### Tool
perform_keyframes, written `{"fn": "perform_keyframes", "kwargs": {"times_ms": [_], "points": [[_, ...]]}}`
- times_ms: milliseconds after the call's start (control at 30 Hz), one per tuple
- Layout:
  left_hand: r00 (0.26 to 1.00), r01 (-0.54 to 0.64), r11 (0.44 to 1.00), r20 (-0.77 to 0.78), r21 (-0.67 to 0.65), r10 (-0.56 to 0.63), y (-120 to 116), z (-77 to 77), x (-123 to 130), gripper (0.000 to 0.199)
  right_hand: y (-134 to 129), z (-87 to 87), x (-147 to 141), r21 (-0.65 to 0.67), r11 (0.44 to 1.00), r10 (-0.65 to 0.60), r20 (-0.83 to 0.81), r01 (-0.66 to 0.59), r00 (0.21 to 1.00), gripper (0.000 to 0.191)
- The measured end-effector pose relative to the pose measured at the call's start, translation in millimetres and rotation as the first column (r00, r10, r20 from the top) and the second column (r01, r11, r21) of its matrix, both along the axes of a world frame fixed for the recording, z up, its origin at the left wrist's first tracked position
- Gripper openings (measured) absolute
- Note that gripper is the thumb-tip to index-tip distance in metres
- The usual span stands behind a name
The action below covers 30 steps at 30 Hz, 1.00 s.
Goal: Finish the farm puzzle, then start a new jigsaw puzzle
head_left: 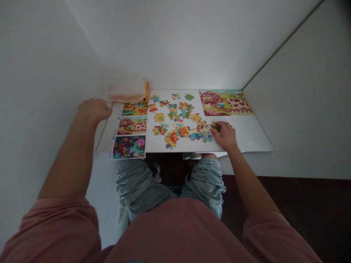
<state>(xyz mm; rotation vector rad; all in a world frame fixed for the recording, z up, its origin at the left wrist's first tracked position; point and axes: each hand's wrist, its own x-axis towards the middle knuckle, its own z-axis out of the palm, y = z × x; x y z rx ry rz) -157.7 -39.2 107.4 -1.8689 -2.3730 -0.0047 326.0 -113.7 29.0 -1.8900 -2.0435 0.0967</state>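
My right hand (225,135) is at the right side of the loose pieces, its fingers closed on a dark green and yellow puzzle piece (214,126). Just left of it, several colourful jigsaw pieces (183,131) lie scattered over the white table (178,147), some overlapping. My left hand (94,110) is curled at the table's left edge, beside the picture sheet. Its fingertips are hidden, so what it grips, if anything, does not show. Past this hand, a pale see-through package (124,91) with an orange end looks blurred.
A sheet with several printed pictures (131,126) lies on the left and overhangs the front edge. At the back right rests a farm picture (225,103) with a barn and a cow. White walls (175,44) enclose the table. My legs (205,175) are below its front edge.
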Motion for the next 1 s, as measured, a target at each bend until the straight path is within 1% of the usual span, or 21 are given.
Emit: {"fn": "perform_keyframes", "kwargs": {"times_ms": [33,67,100,133,167,233,267,300,333,400,467,600,700,767,900,1000], "points": [[0.995,-0.092,0.993,-0.056,-0.074,0.088,-13,1.1,6,0.038,0,-0.7,0,0.008,1.0,0.003,0.006,-0.003,1.0,0.041],[0.99,-0.12,0.986,-0.088,-0.113,0.11,-27,0.8,16,0.04,-1,-1.2,1,0.021,1.0,0.007,0.013,-0.007,1.0,0.041],[0.994,-0.095,0.986,-0.071,-0.136,0.086,-42,-1.2,31,0.041,-1,-1.5,1,0.035,0.999,0.016,0.022,-0.017,1.0,0.042],[1.0,-0.001,0.991,-0.007,-0.132,0.001,-58,-4.8,50,0.04,-2,-1.6,1,0.048,0.998,0.031,0.032,-0.032,0.999,0.042],[0.985,0.158,0.985,0.076,-0.076,-0.152,-74,-10.0,73,0.04,-3,-1.4,1,0.056,0.997,0.052,0.042,-0.054,0.998,0.043],[0.945,0.306,0.952,0.132,-0.024,-0.301,-102,-23.8,122,0.036,-5,-0.6,0,0.052,0.992,0.108,0.061,-0.111,0.992,0.044],[0.883,0.431,0.902,0.192,0.029,-0.428,-113,-31.6,146,0.036,-7,0.0,0,0.045,0.989,0.139,0.07,-0.143,0.988,0.045],[0.824,0.512,0.856,0.24,0.073,-0.514,-122,-39.2,167,0.037,-8,0.5,0,0.035,0.984,0.17,0.079,-0.173,0.982,0.046],[0.781,0.557,0.825,0.276,0.098,-0.56,-128,-46.2,185,0.039,-9,1.0,-1,0.024,0.98,0.195,0.088,-0.198,0.977,0.047],[0.748,0.571,0.812,0.332,0.119,-0.575,-135,-57.1,206,0.038,-11,1.7,-2,-0.004,0.973,0.23,0.107,-0.231,0.967,0.048],[0.744,0.558,0.823,0.373,0.109,-0.554,-137,-63.2,211,0.037,-12,2.0,-2,-0.022,0.97,0.242,0.121,-0.242,0.963,0.047],[0.76,0.525,0.848,0.403,0.081,-0.509,-139,-63.9,196,0.035,-12,1.0,-1,-0.004,0.968,0.25,0.116,-0.251,0.961,0.047],[0.797,0.481,0.874,0.378,0.074,-0.471,-144,-61.9,185,0.038,-10,-1.5,2,0.023,0.968,0.247,0.095,-0.251,0.964,0.044],[0.83,0.442,0.894,0.342,0.08,-0.441,-147,-62.2,182,0.041,-9,-3.7,6,0.04,0.972,0.228,0.083,-0.232,0.97,0.041],[0.874,0.373,0.919,0.283,0.129,-0.395,-145,-66.5,189,0.043,-12,-6.1,8,0.083,0.977,0.19,0.07,-0.196,0.979,0.035],[0.866,0.377,0.913,0.289,0.156,-0.407,-139,-70.4,201,0.045,-21,-3.7,-5,0.101,0.976,0.186,0.069,-0.192,0.98,0.034]]}}
